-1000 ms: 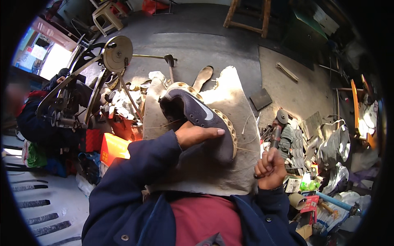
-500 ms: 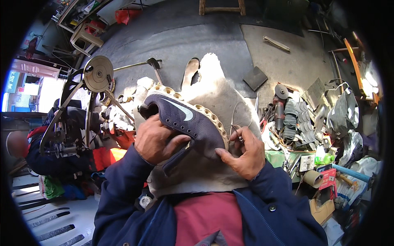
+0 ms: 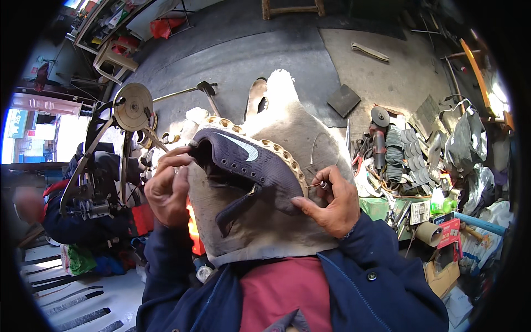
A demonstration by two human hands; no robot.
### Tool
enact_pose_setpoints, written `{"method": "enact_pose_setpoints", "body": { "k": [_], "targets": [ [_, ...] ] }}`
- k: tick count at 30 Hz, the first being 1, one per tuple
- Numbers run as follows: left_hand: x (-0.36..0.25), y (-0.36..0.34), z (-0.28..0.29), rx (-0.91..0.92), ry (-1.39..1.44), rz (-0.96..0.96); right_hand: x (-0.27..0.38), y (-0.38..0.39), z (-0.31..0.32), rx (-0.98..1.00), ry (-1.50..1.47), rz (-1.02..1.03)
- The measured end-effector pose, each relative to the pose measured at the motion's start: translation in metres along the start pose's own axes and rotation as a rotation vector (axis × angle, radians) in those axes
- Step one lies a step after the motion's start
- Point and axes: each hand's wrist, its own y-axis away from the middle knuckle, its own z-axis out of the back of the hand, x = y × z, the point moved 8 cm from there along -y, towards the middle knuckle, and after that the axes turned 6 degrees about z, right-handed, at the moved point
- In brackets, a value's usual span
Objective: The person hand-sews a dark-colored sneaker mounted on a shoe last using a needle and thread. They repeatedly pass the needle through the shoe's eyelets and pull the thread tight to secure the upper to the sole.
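A dark sneaker [image 3: 251,166] with a pale side mark and a cream, hole-patterned sole lies tilted across the grey cloth [image 3: 260,235] on my lap. My right hand [image 3: 333,202] is at its toe end, the thumb pressed on the upper. Its curled fingers grip an awl [image 3: 323,185] whose thin metal shaft reaches the sole edge. A thin thread loop [image 3: 313,148] lies on the cloth just beyond. Left of the shoe's heel, my left hand [image 3: 170,188] is raised off it, fingertips pinched together; what they hold, if anything, is too small to see.
A stand machine with a round wheel [image 3: 133,106] is at the left, beside a seated person [image 3: 47,202]. An angle grinder [image 3: 379,138] and several tools crowd the right. A hammer [image 3: 207,88] and a loose insole [image 3: 256,98] are ahead; a dark square pad [image 3: 343,100] lies farther right.
My left hand has let go of the shoe and moved left, its fingers now pinched. My right hand stays at the toe, with the awl turned slightly.
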Motion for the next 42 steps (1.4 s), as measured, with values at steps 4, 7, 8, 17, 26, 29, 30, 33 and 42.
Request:
{"method": "enact_pose_setpoints", "body": {
  "k": [4, 7, 8, 17, 26, 29, 30, 33, 42],
  "targets": [
    [-0.051, 0.017, -0.072, 0.470, 0.238, -0.091, -0.015, 0.003, -0.001, 0.116, -0.219, -0.180],
    [-0.070, 0.022, -0.121, 0.515, 0.070, -0.180, -0.020, 0.008, -0.001, 0.133, -0.435, -0.305],
    [-0.071, 0.024, -0.132, 0.503, -0.013, -0.195, -0.013, 0.008, 0.001, 0.128, -0.479, -0.238],
    [-0.056, 0.031, -0.145, 0.558, -0.016, -0.143, 0.004, 0.031, 0.003, 0.259, -0.452, -0.229],
    [-0.056, 0.031, -0.147, 0.617, 0.035, -0.037, 0.000, 0.043, -0.001, 0.190, -0.660, -0.328],
    [-0.053, 0.032, -0.145, 0.537, 0.037, -0.007, -0.008, 0.047, -0.001, 0.193, -0.631, -0.402],
    [-0.052, 0.032, -0.144, 0.510, 0.055, -0.006, -0.009, 0.048, -0.002, 0.204, -0.643, -0.413],
    [-0.050, 0.033, -0.145, 0.487, 0.108, 0.022, -0.018, 0.048, -0.003, 0.192, -0.609, -0.496],
    [-0.037, 0.036, -0.145, 0.469, 0.112, 0.176, -0.019, 0.022, 0.023, 0.110, -0.904, -0.173]
  ]
}}
